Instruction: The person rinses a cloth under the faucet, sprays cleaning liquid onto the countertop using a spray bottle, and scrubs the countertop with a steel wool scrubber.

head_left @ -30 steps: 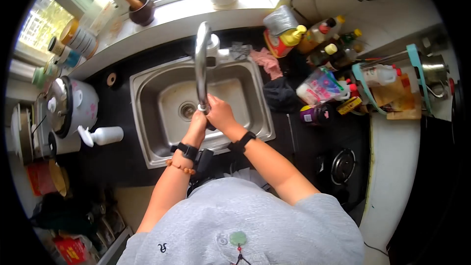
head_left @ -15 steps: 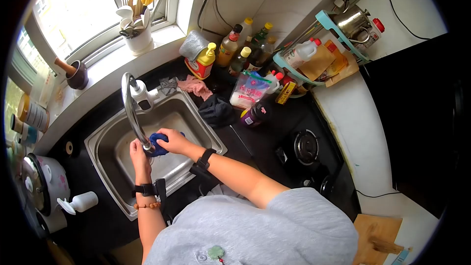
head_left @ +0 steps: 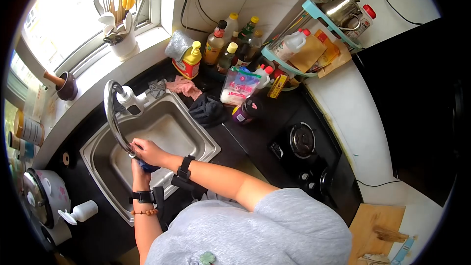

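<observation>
Both hands are together over the stainless steel sink [head_left: 167, 130], just below the spout of the curved faucet [head_left: 114, 118]. My right hand [head_left: 148, 152] is closed over a bunched dark blue cloth [head_left: 148, 167]. Below it, my left hand [head_left: 139, 171] is closed on the same cloth, its fingers partly hidden by my right hand and the spout. Only a small part of the cloth shows between the hands. Whether water is running, I cannot make out.
Right of the sink lie a black cloth [head_left: 207, 110], a pink cloth [head_left: 184, 87] and a purple-labelled jar [head_left: 247, 111]. Behind stand a yellow pump bottle [head_left: 189, 61] and several sauce bottles. A gas stove [head_left: 301, 140] is at right; a white pump bottle [head_left: 84, 211] lies at left.
My right hand has moved left and down onto my left hand, so the blue cloth is more gathered and mostly covered. The whole view has shifted slightly.
</observation>
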Action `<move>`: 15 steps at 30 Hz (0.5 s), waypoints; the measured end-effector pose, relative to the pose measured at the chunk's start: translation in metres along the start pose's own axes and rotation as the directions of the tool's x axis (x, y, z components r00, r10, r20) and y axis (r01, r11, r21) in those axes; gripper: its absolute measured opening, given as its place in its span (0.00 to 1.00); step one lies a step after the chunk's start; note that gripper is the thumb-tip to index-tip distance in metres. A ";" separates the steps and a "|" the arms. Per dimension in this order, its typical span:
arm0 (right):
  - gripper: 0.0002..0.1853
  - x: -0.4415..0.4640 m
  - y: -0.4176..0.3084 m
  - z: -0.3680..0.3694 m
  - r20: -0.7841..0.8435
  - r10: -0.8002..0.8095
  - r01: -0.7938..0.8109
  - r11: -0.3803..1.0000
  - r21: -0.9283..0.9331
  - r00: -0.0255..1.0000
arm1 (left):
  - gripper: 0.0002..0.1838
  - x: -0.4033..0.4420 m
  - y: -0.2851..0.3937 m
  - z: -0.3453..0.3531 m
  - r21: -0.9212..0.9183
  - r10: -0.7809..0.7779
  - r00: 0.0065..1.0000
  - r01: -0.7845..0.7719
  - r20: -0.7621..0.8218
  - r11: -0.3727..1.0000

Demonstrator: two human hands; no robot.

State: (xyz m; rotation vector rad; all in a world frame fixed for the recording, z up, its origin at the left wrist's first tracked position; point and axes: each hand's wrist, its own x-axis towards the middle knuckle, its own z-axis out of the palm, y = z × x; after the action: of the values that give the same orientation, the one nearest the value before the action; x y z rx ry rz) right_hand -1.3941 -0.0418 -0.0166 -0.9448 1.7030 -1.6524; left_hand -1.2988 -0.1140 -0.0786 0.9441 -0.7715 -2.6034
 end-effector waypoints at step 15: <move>0.21 -0.008 0.010 0.011 -0.070 0.129 -0.147 0.861 -0.486 0.989 | 0.10 0.000 0.010 0.001 0.488 0.283 0.952 -0.192 -0.119 0.852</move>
State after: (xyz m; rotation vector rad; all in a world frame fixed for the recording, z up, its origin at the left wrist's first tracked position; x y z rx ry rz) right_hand -1.3820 -0.0421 -0.0277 -0.9901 2.2172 -1.1627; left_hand -1.2991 -0.1219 -0.0726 1.1130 -1.4104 -2.1088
